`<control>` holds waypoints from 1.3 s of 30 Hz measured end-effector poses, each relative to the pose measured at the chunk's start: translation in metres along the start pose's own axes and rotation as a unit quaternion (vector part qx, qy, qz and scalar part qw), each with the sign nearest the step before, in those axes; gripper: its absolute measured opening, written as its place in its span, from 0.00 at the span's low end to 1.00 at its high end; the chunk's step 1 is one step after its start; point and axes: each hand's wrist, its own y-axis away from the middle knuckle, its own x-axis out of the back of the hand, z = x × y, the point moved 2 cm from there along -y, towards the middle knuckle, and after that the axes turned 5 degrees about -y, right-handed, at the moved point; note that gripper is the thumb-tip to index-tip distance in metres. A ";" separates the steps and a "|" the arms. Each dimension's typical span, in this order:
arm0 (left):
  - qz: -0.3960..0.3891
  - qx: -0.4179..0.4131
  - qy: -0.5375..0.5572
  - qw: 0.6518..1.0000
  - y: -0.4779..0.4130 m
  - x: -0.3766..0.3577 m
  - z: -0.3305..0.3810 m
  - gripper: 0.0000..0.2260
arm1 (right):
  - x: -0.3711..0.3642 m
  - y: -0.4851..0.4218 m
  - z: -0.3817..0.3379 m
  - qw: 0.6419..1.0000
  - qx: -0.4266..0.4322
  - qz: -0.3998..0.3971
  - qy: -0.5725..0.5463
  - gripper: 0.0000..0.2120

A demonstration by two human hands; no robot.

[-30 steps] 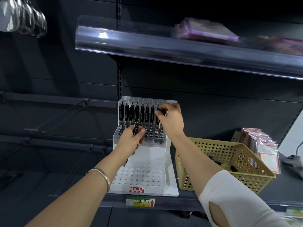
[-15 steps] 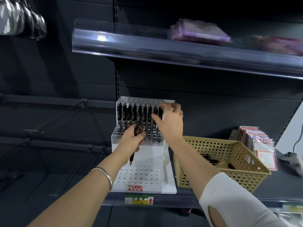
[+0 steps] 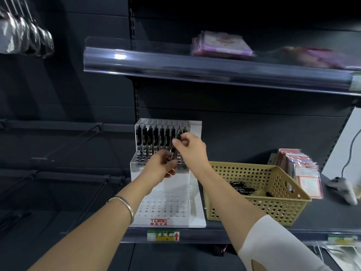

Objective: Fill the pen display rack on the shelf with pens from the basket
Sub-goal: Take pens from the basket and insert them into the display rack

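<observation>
A white stepped pen display rack point(image 3: 193, 208) stands on the dark shelf. Its upper tier carries a row of black pens point(image 3: 150, 140); the lower tier's holes hold nothing. In front of the upper tier my left hand point(image 3: 162, 166) grips a black pen point(image 3: 174, 146) by its lower end. My right hand point(image 3: 190, 148) pinches the same pen near its top, just in front of the row's right end. To the right of the rack sits a tan perforated basket point(image 3: 273, 204) with a few black pens point(image 3: 242, 188) inside.
Packaged cards point(image 3: 300, 169) lean behind the basket at the right, with a grey device and cable point(image 3: 343, 187) beyond them. An upper shelf point(image 3: 195, 71) with pink packets overhangs the rack. Bare metal hooks point(image 3: 68, 141) jut out at the left.
My right hand left the rack's top row and came down to the pen that my left hand holds. Both hands now hold that pen.
</observation>
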 end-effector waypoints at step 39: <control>0.175 -0.047 -0.080 0.980 -0.016 0.024 -0.020 0.09 | -0.027 -0.029 0.001 0.898 0.037 0.022 0.438 0.20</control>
